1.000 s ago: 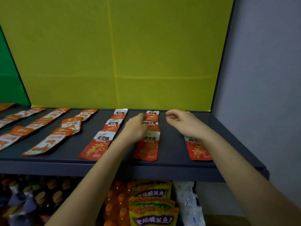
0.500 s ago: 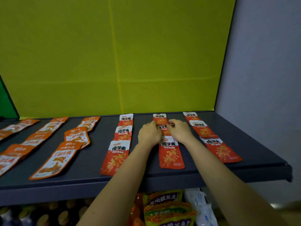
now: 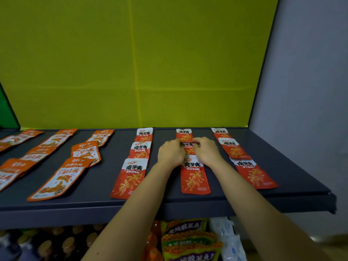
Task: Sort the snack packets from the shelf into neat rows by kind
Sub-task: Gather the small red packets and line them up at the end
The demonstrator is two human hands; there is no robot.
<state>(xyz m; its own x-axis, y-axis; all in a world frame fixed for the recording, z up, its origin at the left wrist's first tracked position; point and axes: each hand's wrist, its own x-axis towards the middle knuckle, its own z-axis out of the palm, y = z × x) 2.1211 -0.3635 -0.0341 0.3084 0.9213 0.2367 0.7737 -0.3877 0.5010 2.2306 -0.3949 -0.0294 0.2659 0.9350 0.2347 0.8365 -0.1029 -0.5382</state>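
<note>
Red-and-white snack packets lie in three rows on the dark shelf [image 3: 293, 181]. The middle row's middle packet [image 3: 187, 147] is pinched at its top corners by my left hand [image 3: 170, 154] and my right hand [image 3: 206, 151]. Behind it lies the row's back packet [image 3: 184, 134], and in front the front packet [image 3: 194, 178], partly under my hands. A left red row [image 3: 140, 149] and a right red row [image 3: 233, 149] flank them. Orange packets [image 3: 56, 178] lie in looser rows further left.
A yellow-green back panel [image 3: 131, 63] closes the shelf behind, and a grey wall [image 3: 310, 91] stands to the right. Below the shelf edge sit bottles [image 3: 45, 245], yellow-purple bags [image 3: 188, 242] and a white pack [image 3: 229, 240].
My right hand came from the right row to the middle row and joined my left hand on the middle packet. The view shifted right and closer, showing the right row uncovered.
</note>
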